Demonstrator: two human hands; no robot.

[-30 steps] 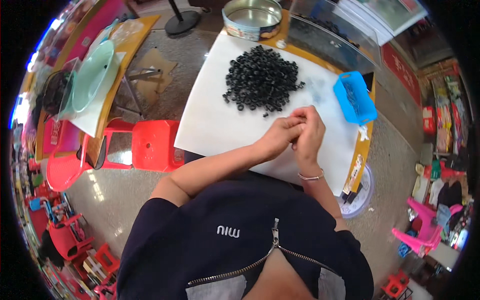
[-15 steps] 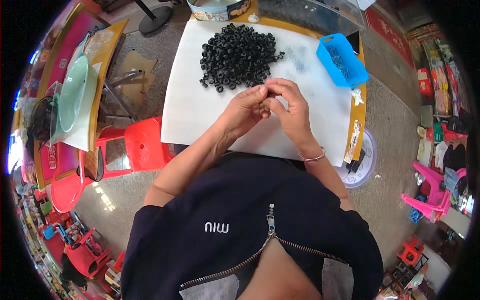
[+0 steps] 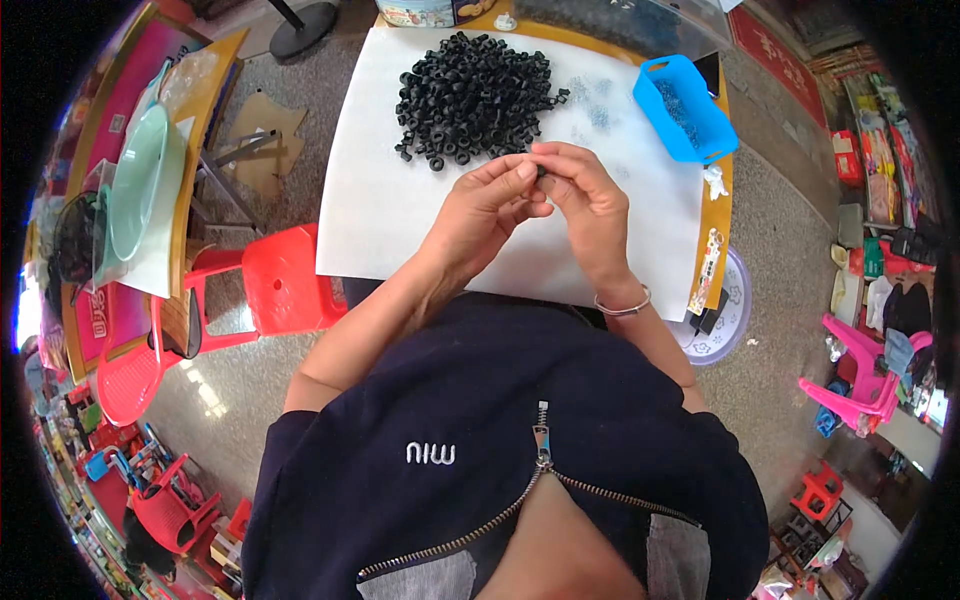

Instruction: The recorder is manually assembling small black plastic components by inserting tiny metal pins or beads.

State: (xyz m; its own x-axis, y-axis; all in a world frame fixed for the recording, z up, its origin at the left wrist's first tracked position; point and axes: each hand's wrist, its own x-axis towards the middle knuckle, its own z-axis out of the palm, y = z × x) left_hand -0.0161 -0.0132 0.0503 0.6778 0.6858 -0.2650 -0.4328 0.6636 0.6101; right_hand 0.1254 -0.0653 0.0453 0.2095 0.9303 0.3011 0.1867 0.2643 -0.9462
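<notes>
My left hand (image 3: pixel 485 208) and my right hand (image 3: pixel 594 208) meet above the near middle of a white sheet (image 3: pixel 400 235) on the table. Pinched between their fingertips is a small black piece (image 3: pixel 543 171), mostly covered by the fingers. Its exact shape cannot be made out. Just beyond the hands lies a big heap of small black ring-like pieces (image 3: pixel 472 95). To the right of the heap, tiny bluish bits (image 3: pixel 598 115) are scattered on the sheet. A blue plastic basket (image 3: pixel 713 135) at the far right holds many more small bluish bits.
A round tin (image 3: pixel 420 12) and a clear plastic bin (image 3: pixel 620 25) stand along the table's far edge. A red plastic stool (image 3: pixel 283 283) is at the left. A side table there carries a pale green basin (image 3: pixel 143 185). A lilac round tub (image 3: pixel 735 318) sits low at the right.
My fingers have shifted slightly around the small black piece, and a bit of it now shows between the fingertips. The whole view has moved a little; the heap looks the same.
</notes>
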